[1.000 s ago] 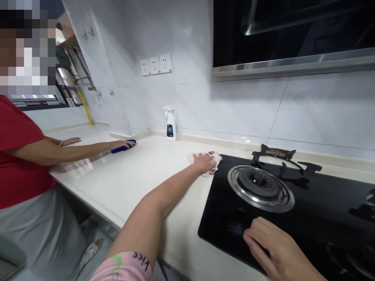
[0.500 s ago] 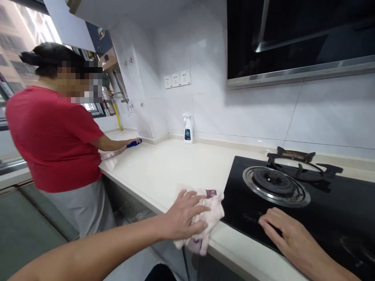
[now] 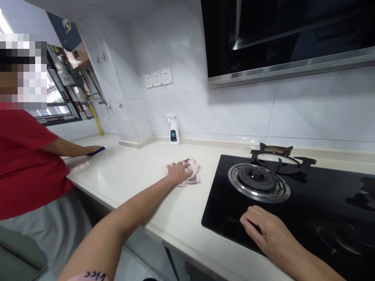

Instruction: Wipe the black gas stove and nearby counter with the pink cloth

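Observation:
My left hand (image 3: 177, 172) presses down on a crumpled pink cloth (image 3: 191, 171) in the middle of the cream countertop (image 3: 137, 183), fingers curled over it. My right hand (image 3: 268, 234) rests on the front left corner of the black glass hob (image 3: 307, 218), fingers bent, nothing in it. A round burner (image 3: 258, 181) lies just beyond that hand.
A white spray bottle (image 3: 174, 129) stands by the tiled back wall. A loose pan support (image 3: 277, 154) sits behind the burner. At the left, a person in a red shirt (image 3: 23, 164) holds a blue cloth (image 3: 96, 151) on the counter. A range hood (image 3: 287, 35) hangs overhead.
My left hand has slid the pink cloth from the counter's front edge back toward the middle. The other person's blue cloth has moved left. My right hand has stayed on the hob.

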Tool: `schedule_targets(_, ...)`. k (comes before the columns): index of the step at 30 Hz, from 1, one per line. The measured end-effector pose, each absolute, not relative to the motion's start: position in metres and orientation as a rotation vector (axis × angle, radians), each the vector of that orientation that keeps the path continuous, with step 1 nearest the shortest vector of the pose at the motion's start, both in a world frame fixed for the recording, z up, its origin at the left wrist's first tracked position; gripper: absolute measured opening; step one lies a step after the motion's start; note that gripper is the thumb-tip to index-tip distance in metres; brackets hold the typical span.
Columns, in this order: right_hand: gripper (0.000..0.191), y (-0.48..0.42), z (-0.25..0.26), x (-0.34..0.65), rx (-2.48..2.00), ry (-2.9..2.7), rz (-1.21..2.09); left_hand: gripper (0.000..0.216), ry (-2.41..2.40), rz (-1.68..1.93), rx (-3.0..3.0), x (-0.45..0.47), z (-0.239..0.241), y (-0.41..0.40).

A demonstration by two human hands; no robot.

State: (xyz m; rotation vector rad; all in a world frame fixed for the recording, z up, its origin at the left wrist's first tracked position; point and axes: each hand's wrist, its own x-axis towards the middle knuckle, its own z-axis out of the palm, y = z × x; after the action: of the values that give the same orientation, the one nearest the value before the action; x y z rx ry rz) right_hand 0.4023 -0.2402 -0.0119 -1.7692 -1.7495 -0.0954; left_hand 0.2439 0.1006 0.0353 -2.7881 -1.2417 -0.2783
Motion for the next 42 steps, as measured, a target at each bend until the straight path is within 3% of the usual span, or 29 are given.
schedule_targets(7,0.034,-0.239,-0.007,0.400,-1.784,-1.782,-0.134,0.037,-0.941,-0.484,-2.960,0.302,0.024,0.059)
schedule_targets(14,0.031,-0.233,-0.011,0.400,-1.760,-1.804,-0.161,0.049,-0.997,-0.688,-2.983,0.359,0.064,0.081)
schedule_targets(23,0.026,-0.237,-0.012,0.402,-1.757,-1.817,-0.242,0.052,-0.881,-0.307,-3.115,0.480,0.043,0.065)
schedule_targets(33,0.032,-0.244,0.026,0.425,-1.658,-1.401,-0.564,0.056,-0.789,-0.238,-3.024,0.404,0.038,0.016)
schedule_targets(42,0.029,-0.249,0.022,0.447,-1.621,-1.204,-0.652,0.049,-0.662,-0.280,-2.971,0.288,0.039,-0.067)
